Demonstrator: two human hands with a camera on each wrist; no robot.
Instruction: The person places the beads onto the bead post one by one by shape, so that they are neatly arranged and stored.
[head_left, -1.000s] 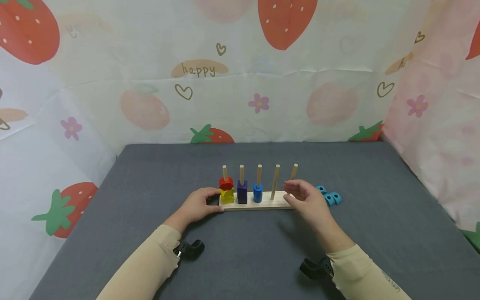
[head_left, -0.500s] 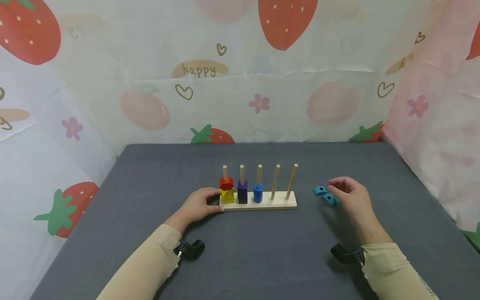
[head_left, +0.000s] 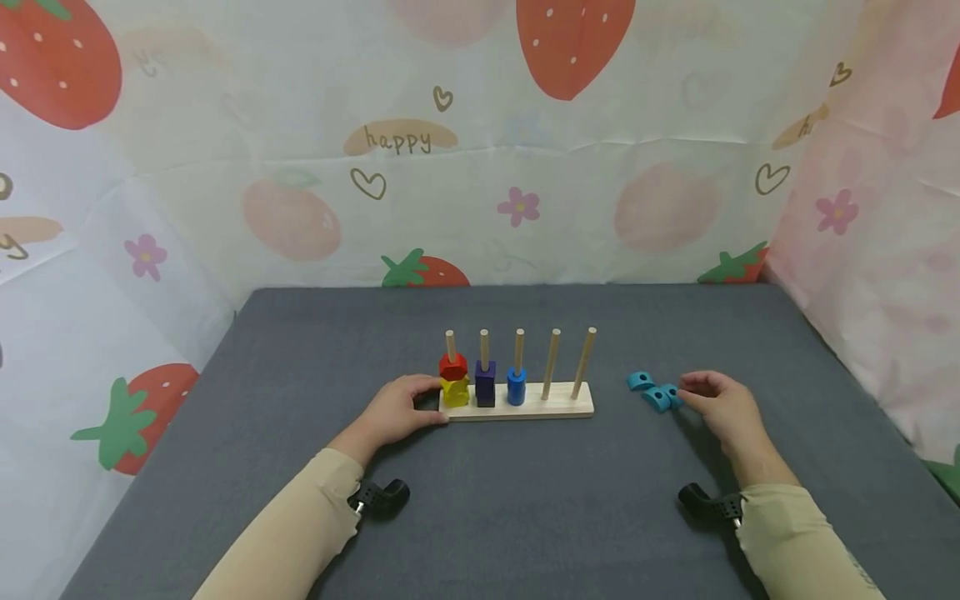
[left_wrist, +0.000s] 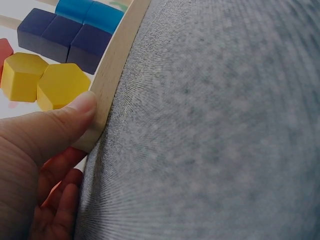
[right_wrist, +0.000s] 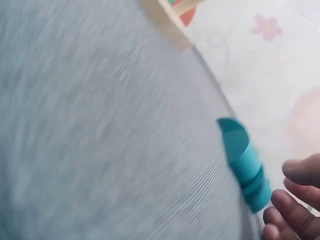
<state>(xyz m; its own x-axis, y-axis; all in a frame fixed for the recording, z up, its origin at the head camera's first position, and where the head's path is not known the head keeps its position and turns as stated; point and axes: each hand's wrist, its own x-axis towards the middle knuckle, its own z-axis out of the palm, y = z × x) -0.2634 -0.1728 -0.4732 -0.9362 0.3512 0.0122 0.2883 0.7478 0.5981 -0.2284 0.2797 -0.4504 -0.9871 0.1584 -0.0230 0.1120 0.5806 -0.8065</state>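
A wooden peg stand (head_left: 555, 407) with several upright pegs stands mid-table. My left hand (head_left: 397, 408) holds its left end; in the left wrist view the thumb (left_wrist: 82, 105) presses on the base's edge, fingers at the end face. Yellow blocks (left_wrist: 62, 85) sit under red ones (head_left: 452, 367) on the leftmost peg. Dark purple blocks (head_left: 485, 385) and blue cylinders (head_left: 516, 387) fill the pegs beside it. Three teal arched blocks (head_left: 657, 400) lie to the right of the stand. Fingertips of my right hand (head_left: 723, 412) are right beside the nearest teal block (right_wrist: 259, 195), thumb and fingers apart.
The two right-hand pegs (head_left: 551, 367) are bare. A grey cloth (head_left: 480, 517) covers the table. A strawberry-print curtain (head_left: 480, 167) rises behind and along both sides. Black wrist mounts (head_left: 382, 498) stick out from both sleeves.
My right hand has moved right, away from the bare end peg to the teal blocks, then slightly further right and nearer the table. My left hand keeps its hold on the stand.
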